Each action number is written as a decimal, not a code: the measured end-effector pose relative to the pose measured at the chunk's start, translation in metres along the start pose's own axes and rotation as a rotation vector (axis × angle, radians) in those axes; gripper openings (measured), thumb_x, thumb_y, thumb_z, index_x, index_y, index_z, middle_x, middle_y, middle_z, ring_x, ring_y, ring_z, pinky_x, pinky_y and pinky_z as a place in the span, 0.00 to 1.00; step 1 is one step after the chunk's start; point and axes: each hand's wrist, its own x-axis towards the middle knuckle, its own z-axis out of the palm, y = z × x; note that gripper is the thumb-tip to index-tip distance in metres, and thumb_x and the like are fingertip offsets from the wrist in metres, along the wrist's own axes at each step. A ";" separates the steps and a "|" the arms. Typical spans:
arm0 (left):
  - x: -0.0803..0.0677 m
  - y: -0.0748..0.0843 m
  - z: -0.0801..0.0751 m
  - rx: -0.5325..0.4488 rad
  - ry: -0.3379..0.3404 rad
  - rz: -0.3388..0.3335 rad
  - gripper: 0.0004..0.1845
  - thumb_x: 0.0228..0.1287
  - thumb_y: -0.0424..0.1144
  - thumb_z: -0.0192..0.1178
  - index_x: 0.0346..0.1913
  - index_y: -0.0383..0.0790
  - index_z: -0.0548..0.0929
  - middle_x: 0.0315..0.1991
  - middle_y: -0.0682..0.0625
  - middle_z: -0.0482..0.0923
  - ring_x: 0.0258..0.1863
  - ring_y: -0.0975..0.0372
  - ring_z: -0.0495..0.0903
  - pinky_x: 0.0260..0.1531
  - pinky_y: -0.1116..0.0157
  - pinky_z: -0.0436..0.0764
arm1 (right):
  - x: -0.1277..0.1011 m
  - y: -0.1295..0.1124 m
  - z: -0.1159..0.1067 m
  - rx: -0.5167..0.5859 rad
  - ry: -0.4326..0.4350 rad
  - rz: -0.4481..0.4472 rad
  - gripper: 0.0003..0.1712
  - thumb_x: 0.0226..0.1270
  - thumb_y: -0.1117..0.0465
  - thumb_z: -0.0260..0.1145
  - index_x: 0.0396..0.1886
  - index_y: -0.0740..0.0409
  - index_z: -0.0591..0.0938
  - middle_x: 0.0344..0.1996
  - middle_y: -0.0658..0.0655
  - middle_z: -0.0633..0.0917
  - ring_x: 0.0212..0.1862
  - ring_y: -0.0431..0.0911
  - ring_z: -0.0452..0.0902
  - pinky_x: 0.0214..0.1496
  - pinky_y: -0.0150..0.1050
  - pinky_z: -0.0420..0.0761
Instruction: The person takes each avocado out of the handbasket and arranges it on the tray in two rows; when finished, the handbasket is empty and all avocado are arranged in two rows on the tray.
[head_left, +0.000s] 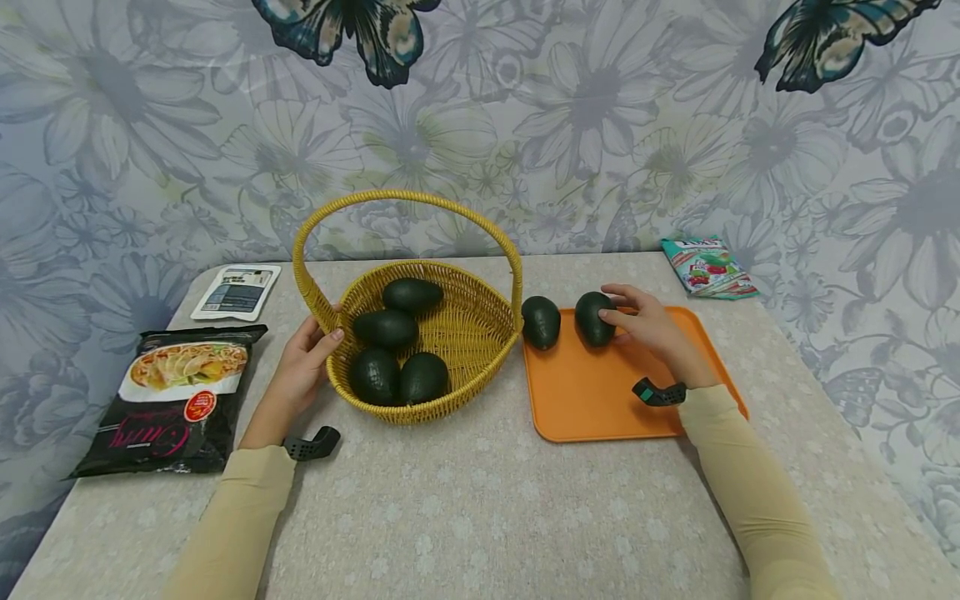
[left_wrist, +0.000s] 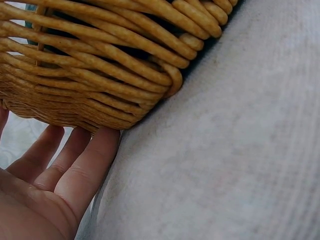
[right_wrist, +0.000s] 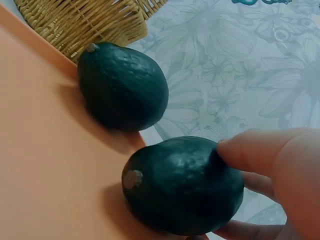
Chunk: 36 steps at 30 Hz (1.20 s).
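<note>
A yellow wicker basket (head_left: 465,333) with a tall handle stands mid-table and holds several dark green avocados (head_left: 387,328). My left hand (head_left: 309,360) rests against its left wall with straight fingers (left_wrist: 85,165) touching the weave (left_wrist: 100,75). To the right lies an orange tray (head_left: 592,400) with two avocados at its far edge. My right hand (head_left: 637,321) grips the right one (head_left: 592,318), thumb and fingers curled round it (right_wrist: 182,185). The other avocado (head_left: 541,322) lies free beside the basket (right_wrist: 122,85).
A black noodle packet (head_left: 176,396) lies at the table's left edge, and a white packet (head_left: 236,292) sits behind it. A colourful snack bag (head_left: 708,267) lies at the back right. Floral wallpaper stands close behind the table.
</note>
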 end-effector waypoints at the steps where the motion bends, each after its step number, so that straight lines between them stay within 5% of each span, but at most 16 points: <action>1: 0.000 0.000 0.000 -0.001 0.000 0.002 0.33 0.79 0.43 0.54 0.81 0.47 0.56 0.63 0.57 0.66 0.55 0.71 0.74 0.45 0.74 0.83 | 0.000 0.000 0.001 0.008 0.001 -0.001 0.37 0.77 0.55 0.62 0.80 0.56 0.61 0.77 0.70 0.61 0.75 0.67 0.61 0.52 0.52 0.87; 10: -0.001 0.001 0.000 0.004 0.005 -0.006 0.33 0.79 0.44 0.54 0.81 0.49 0.57 0.66 0.53 0.65 0.56 0.71 0.73 0.45 0.74 0.83 | -0.002 0.001 0.001 0.047 0.042 -0.007 0.34 0.76 0.59 0.62 0.77 0.60 0.65 0.74 0.72 0.65 0.67 0.68 0.71 0.45 0.42 0.88; 36: -0.001 0.002 0.001 0.015 0.004 -0.013 0.33 0.79 0.44 0.53 0.81 0.49 0.56 0.71 0.47 0.62 0.57 0.70 0.72 0.46 0.75 0.82 | -0.002 0.003 -0.010 0.007 0.062 0.038 0.38 0.78 0.53 0.60 0.81 0.57 0.59 0.76 0.72 0.62 0.70 0.68 0.68 0.41 0.35 0.86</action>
